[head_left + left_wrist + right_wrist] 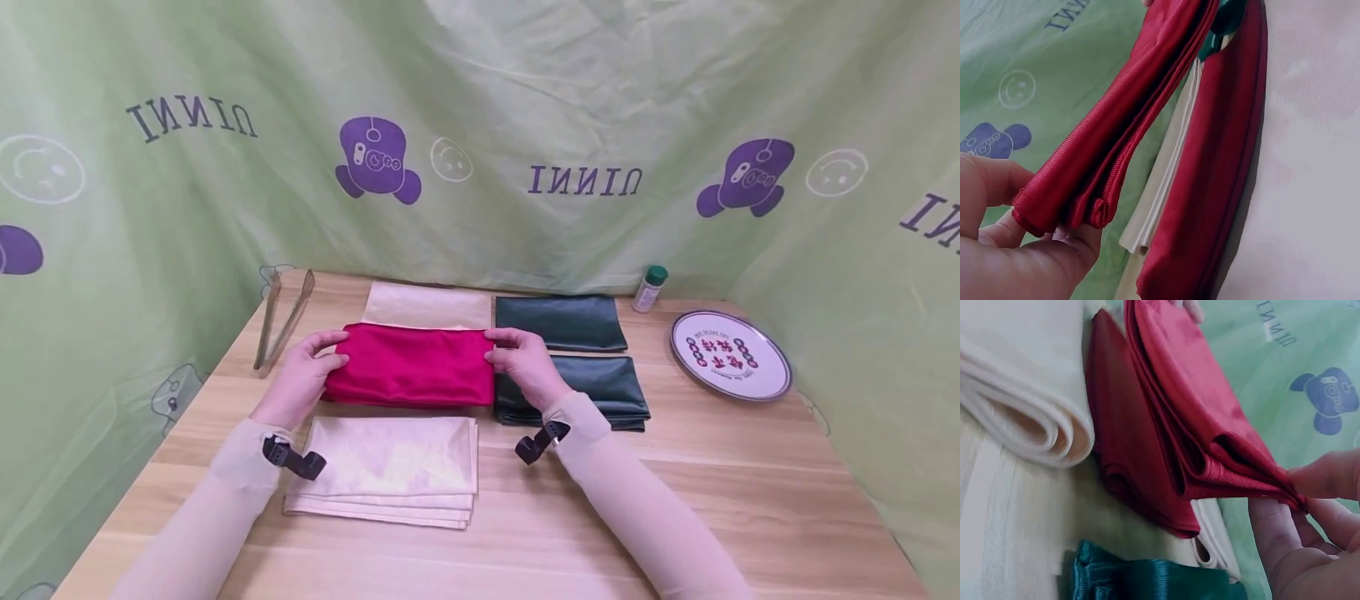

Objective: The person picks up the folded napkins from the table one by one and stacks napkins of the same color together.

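My two hands hold a folded red satin cloth (416,367) between them, one at each end. The left hand (300,379) pinches its left end between thumb and fingers, and the layered edges of the cloth show in the left wrist view. At the other end, my right hand (531,367) pinches the corner, where the right wrist view shows loose folds. Below the held cloth lies a second folded red cloth (1125,425), mostly hidden from the head view. Nearer to me is a layered stack of cream cloth (390,462).
Behind the red cloth lies another cream cloth (427,305). Two dark green folded cloths, a far one (562,323) and a near one (600,387), lie right of it. Metal tongs (264,329) rest at the left, a green-capped bottle (648,292) and a plate (731,379) at the right.
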A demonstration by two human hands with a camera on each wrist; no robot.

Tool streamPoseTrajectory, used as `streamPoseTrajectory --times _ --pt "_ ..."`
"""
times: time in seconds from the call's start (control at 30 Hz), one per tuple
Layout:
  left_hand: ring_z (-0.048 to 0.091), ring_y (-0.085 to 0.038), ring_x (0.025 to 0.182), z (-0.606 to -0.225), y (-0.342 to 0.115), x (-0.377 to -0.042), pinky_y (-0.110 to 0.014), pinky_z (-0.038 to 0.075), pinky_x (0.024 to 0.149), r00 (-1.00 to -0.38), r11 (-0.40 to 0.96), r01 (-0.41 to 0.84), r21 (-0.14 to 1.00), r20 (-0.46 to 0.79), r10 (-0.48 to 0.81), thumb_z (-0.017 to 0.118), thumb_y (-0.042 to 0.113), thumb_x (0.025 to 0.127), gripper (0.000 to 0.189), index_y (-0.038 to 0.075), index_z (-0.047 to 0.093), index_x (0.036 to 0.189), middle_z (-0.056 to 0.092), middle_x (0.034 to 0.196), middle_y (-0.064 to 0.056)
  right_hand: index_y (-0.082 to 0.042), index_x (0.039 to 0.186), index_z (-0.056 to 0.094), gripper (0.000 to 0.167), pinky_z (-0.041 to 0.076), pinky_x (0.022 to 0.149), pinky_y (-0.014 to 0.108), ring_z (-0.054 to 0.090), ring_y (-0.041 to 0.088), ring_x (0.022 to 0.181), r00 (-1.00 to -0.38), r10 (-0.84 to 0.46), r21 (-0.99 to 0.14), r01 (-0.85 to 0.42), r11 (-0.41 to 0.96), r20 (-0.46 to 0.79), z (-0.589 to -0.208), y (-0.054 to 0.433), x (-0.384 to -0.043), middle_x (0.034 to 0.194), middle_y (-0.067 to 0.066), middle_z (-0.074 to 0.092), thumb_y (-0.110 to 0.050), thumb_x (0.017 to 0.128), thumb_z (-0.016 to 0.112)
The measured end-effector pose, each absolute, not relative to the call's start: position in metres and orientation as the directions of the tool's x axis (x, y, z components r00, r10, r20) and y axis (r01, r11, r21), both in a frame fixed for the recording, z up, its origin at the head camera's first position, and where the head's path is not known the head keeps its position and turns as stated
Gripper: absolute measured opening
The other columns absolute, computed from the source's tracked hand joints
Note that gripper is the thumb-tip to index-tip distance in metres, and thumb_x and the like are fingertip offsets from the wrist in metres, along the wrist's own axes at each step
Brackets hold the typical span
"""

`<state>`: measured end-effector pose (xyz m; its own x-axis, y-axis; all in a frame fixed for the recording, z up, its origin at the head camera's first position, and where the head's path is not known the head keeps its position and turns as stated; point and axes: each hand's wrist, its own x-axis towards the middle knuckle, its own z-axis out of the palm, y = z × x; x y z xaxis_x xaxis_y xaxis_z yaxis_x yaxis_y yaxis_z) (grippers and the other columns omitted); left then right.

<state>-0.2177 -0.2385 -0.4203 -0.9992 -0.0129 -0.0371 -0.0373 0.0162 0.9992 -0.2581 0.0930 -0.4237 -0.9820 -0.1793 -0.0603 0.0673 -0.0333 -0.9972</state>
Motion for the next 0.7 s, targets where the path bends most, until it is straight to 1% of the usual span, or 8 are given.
streamPoseTrajectory --times 0.17,0.33,0.4,0.47,0.57,0.7 --pt "0.054 -0.004 0.080 -0.426 -0.245 -0.221 -0.018 0.046 0.067 -0.999 0.051 -0.034 0.998 -0.033 -0.029 0.054 -0.004 0.095 0.042 -0.009 0.044 0.136 0.046 0.118 -0.006 0.003 0.119 0.065 0.035 0.053 0.070 0.030 0.059 0.015 0.067 -0.981 -0.176 -0.996 0.083 0.030 -0.087 -0.433 0.083 -0.263 0.101 0.013 0.062 0.008 0.085 0.062" --pt "0.053 -0.004 0.075 -0.432 -0.250 -0.225 -0.017 0.045 0.062 -0.997 0.055 -0.052 0.997 -0.048 -0.061 0.054 -0.003 0.095 0.038 -0.004 0.047 0.132 0.045 0.116 -0.005 0.000 0.121 0.065 0.036 0.054 0.077 0.038 0.061 0.015 0.067 -0.981 -0.166 -0.994 0.091 0.064 -0.100 -0.437 0.075 -0.264 0.105 0.013 0.062 0.006 0.086 0.061" --pt "0.052 -0.004 0.075 -0.434 -0.252 -0.227 -0.017 0.045 0.061 -0.997 0.064 -0.044 0.997 -0.040 -0.065 0.055 -0.003 0.095 0.037 -0.002 0.048 0.131 0.044 0.116 -0.004 -0.001 0.121 0.066 0.036 0.054 0.079 0.039 0.061 0.015 0.067 -0.982 -0.155 -0.993 0.094 0.066 -0.104 -0.438 0.073 -0.266 0.105 0.012 0.063 0.006 0.086 0.061" --pt "0.052 -0.005 0.076 -0.436 -0.253 -0.228 -0.017 0.045 0.062 -0.997 0.072 -0.033 0.997 -0.028 -0.066 0.055 -0.004 0.094 0.037 -0.003 0.048 0.131 0.044 0.117 -0.004 -0.001 0.121 0.066 0.037 0.053 0.080 0.040 0.060 0.015 0.067 -0.982 -0.153 -0.993 0.104 0.061 -0.112 -0.440 0.071 -0.269 0.102 0.013 0.063 0.006 0.086 0.061" --pt "0.052 -0.005 0.076 -0.436 -0.255 -0.229 -0.017 0.045 0.062 -0.996 0.094 -0.038 0.995 -0.031 -0.078 0.055 -0.003 0.095 0.039 -0.003 0.047 0.133 0.043 0.119 -0.005 0.000 0.125 0.063 0.039 0.051 0.082 0.042 0.059 0.016 0.068 -0.974 -0.179 -0.990 0.129 0.055 -0.137 -0.440 0.069 -0.271 0.104 0.015 0.062 0.006 0.087 0.060" --pt "0.054 -0.005 0.081 -0.437 -0.256 -0.231 -0.018 0.046 0.066 -0.995 0.090 -0.041 0.995 -0.033 -0.098 0.055 -0.004 0.094 0.040 -0.003 0.047 0.133 0.044 0.120 -0.004 -0.002 0.125 0.064 0.040 0.051 0.080 0.040 0.058 0.018 0.070 -0.975 -0.179 -0.990 0.126 0.060 -0.135 -0.443 0.068 -0.273 0.106 0.016 0.062 0.006 0.086 0.060"
